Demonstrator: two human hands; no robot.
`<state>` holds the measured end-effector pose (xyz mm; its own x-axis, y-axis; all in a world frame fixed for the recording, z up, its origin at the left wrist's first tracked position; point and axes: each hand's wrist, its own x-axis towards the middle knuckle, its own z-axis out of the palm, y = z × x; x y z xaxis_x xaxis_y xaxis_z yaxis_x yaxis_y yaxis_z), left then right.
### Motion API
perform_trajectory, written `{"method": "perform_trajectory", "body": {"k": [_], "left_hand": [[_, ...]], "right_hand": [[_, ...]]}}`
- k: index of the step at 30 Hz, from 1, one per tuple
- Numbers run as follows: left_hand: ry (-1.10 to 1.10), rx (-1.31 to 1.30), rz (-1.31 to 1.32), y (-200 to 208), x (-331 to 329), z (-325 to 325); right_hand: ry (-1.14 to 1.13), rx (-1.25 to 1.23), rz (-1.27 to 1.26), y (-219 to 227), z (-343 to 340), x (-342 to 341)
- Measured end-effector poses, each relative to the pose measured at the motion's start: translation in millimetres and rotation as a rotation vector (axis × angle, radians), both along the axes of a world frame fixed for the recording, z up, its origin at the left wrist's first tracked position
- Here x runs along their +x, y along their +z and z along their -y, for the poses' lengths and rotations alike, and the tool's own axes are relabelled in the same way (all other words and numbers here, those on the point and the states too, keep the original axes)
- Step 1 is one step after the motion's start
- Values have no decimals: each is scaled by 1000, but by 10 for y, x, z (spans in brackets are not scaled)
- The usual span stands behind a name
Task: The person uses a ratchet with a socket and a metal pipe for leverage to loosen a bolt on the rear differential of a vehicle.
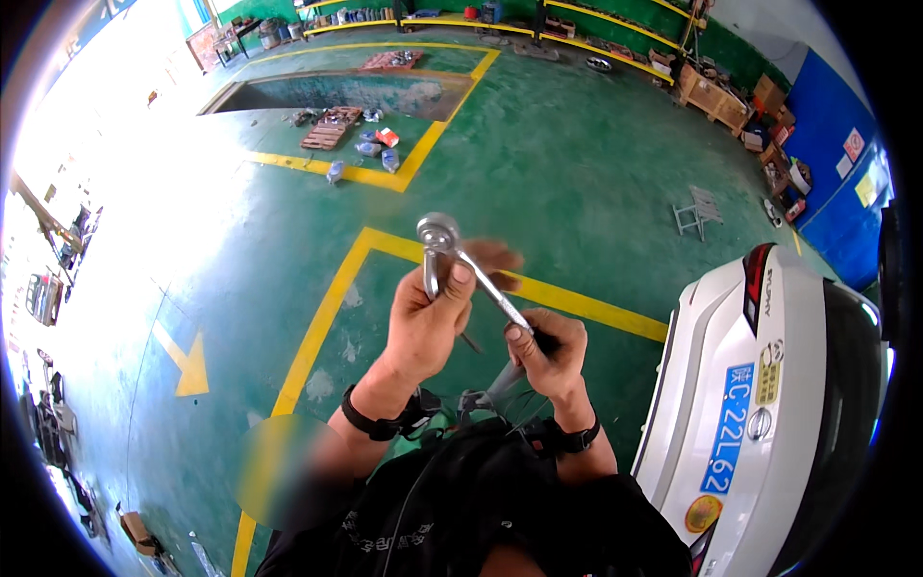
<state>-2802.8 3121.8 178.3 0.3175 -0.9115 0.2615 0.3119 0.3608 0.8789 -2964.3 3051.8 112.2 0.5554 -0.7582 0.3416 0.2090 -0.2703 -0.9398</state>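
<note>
Left hand (423,327) and right hand (555,354) clamped on a silver ratchet wrench (495,291), its round head above the left.

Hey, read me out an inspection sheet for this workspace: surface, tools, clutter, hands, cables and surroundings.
Surface: glossy green painted floor with yellow painted lines, worn pale in patches.
Job's things: silver metal ratchet wrench with a round head, held above the floor.
Clutter: blue-wrapped packages and a red-and-white box on the floor by a rectangular pit; a grey slatted folding stool stands apart.
Hands: right hand grips the handle; left hand is at the head, some fingers blurred, grip unclear.
Cables: thin dark cables near the person's chest; ends not traceable.
Surroundings: white car at right; yellow-edged shelves along the far wall.
</note>
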Motion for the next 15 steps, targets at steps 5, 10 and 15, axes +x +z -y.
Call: {"method": "perform_trajectory", "body": {"k": [5, 10, 15], "left_hand": [[121, 44, 103, -160, 631, 1089], [207, 95, 283, -410, 1221, 2437], [110, 143, 98, -505, 1717, 4007]], "right_hand": [[-246, -113, 15, -12, 1103, 327], [-412, -222, -35, -154, 2345, 689], [-502, -403, -176, -163, 3691, 1181]]}}
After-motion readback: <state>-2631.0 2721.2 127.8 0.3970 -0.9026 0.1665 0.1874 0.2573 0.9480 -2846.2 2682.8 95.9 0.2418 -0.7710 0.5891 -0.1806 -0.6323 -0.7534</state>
